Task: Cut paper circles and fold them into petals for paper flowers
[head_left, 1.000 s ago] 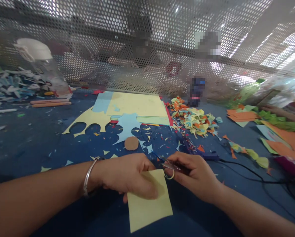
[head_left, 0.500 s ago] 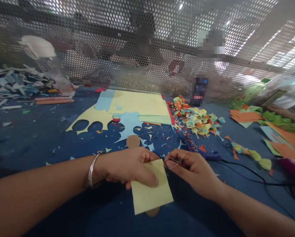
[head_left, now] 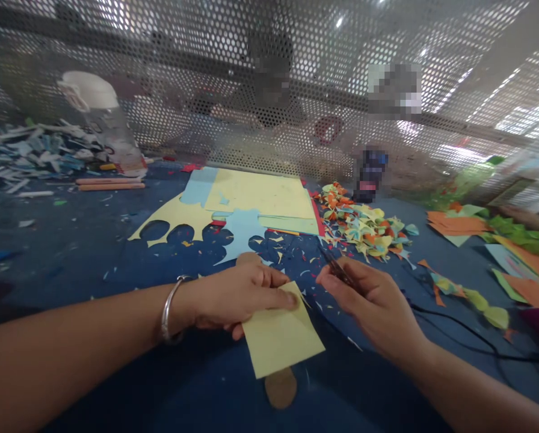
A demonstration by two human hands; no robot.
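Observation:
My left hand (head_left: 237, 296) pinches the top edge of a small pale yellow paper square (head_left: 282, 334) that lies over the blue table. A brown round cardboard disc (head_left: 280, 386) pokes out below that square. A silver bangle circles my left wrist. My right hand (head_left: 372, 299) is closed on small scissors (head_left: 335, 269), whose dark blades point up and left, apart from the paper.
Yellow and light blue paper sheets (head_left: 260, 195) with cut-out holes lie ahead. A heap of coloured scraps (head_left: 364, 225) sits to the right, orange and green paper (head_left: 499, 231) further right. A black cable (head_left: 468, 328) runs past my right wrist. A clear bottle (head_left: 102, 126) and a perforated metal screen (head_left: 269, 90) stand behind.
My right hand has pulled the scissors away from the yellow square, to the right and up. The square has shifted, and a brown disc now shows below it.

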